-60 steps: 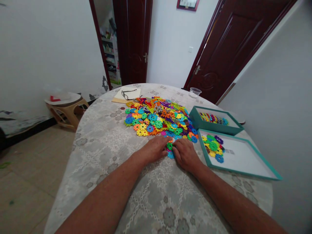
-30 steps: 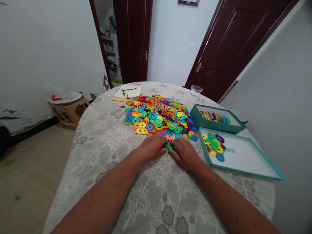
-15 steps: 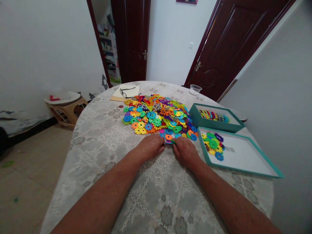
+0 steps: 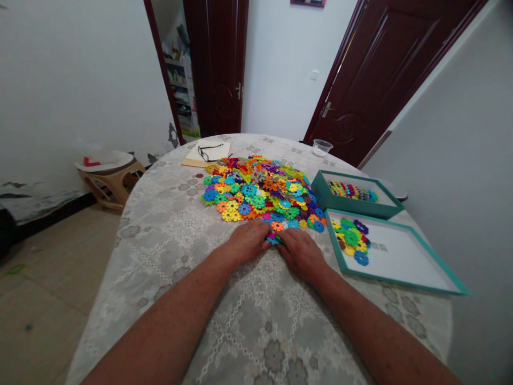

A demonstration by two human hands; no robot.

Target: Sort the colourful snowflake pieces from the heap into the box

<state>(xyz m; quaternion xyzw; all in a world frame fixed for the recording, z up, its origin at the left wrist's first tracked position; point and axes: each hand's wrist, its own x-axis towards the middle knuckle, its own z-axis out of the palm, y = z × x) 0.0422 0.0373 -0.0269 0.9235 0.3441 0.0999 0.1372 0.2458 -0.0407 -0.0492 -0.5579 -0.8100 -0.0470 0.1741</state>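
A wide pile of colourful plastic snowflake discs (image 4: 260, 193) lies in the middle of the round table (image 4: 168, 235). My left hand (image 4: 248, 240) and my right hand (image 4: 301, 251) rest side by side at the pile's near edge. Both have their fingers curled, pinching a small cluster of discs (image 4: 274, 239) between them; blue, green and pink edges show. How the discs are joined is hidden by my fingers.
To the right stand a teal box lid (image 4: 401, 278) holding several discs and a teal box (image 4: 352, 206) with a row of joined discs. Glasses (image 4: 210, 152) lie on a notebook at the back, near a clear cup (image 4: 321, 147). A stool (image 4: 108, 174) stands at the left.
My hands stay at the pile's near edge, working the small cluster between them. They shifted slightly together and the visible discs between the fingers changed; the view moved a little.
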